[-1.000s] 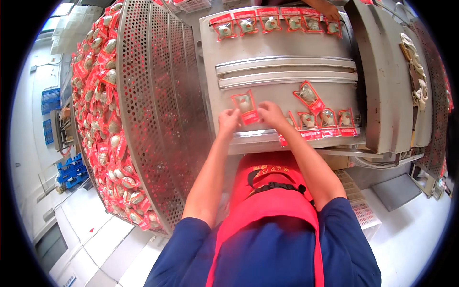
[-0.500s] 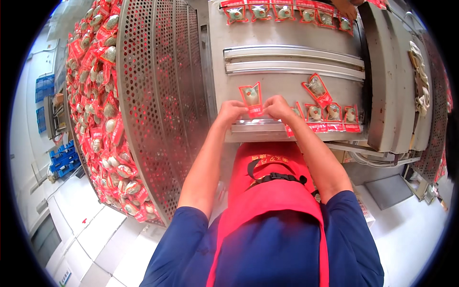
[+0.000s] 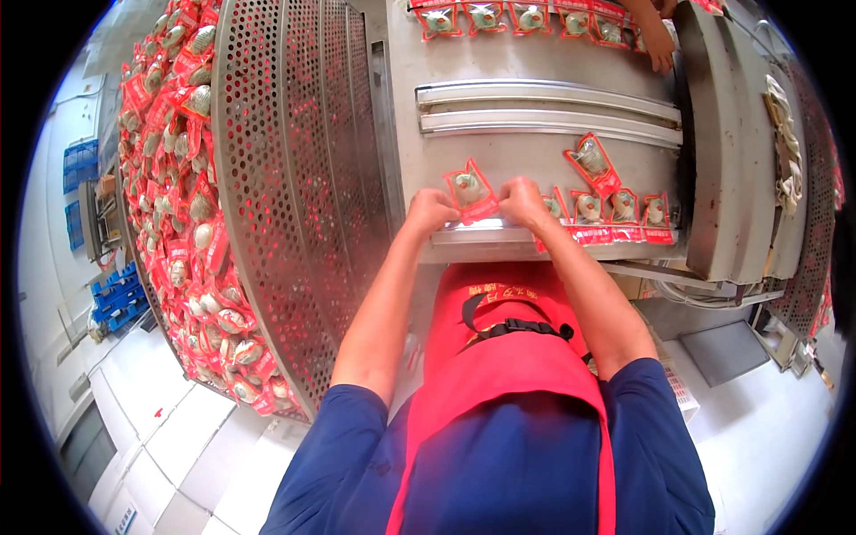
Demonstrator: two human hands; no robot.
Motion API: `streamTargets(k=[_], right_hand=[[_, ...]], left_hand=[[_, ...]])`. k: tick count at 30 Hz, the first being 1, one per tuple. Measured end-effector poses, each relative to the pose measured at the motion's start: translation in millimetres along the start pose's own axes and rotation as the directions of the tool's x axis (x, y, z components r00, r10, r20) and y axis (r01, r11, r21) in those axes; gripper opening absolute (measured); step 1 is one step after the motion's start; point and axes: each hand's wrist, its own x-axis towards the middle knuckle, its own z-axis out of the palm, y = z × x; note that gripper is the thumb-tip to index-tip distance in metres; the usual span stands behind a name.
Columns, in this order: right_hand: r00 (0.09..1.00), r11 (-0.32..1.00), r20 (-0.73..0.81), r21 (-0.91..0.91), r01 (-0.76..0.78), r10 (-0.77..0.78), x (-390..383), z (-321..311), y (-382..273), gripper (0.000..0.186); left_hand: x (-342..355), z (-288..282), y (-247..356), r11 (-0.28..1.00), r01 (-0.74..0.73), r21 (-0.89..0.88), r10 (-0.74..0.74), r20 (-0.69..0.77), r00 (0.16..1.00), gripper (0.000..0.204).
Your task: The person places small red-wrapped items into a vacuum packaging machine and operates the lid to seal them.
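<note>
Between my hands is a red-and-clear plastic pouch (image 3: 469, 187) with a pale, egg-shaped item in it, lying at the near metal bar (image 3: 482, 234). My left hand (image 3: 432, 211) pinches its lower left corner. My right hand (image 3: 522, 201) is closed at its lower right corner; the fingertips are partly hidden. Just right of my right hand, several similar pouches (image 3: 622, 214) lie in a row along the bar, their red ends toward me. Another pouch (image 3: 591, 164) lies at a slant above that row.
A pair of long metal bars (image 3: 548, 109) crosses the steel table (image 3: 526, 67). Along its far edge lie more pouches (image 3: 530, 18), with another person's hand (image 3: 658, 45) at their right end. A perforated metal bin (image 3: 294, 169) heaped with pouches (image 3: 192, 227) stands at left.
The pouch between my hands has turned, and its far end has narrowed to a slanted peak. At the far right, the other person's hand has come further over the table.
</note>
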Motion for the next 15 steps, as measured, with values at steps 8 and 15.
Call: streamTargets(k=[8,15], right_hand=[[0.927,0.994,0.364,0.03,-0.109,0.09,-3,-9,-21,0.018],[0.986,0.969,0.167,0.246,-0.029,-0.013,2,5,-38,0.027]], left_hand=[[-12,-23,2,0.935,-0.011,0.355,0.012,0.001,1.0,0.021],[-8,-31,-14,0.935,-0.03,0.353,0.004,0.073,0.997,0.022]])
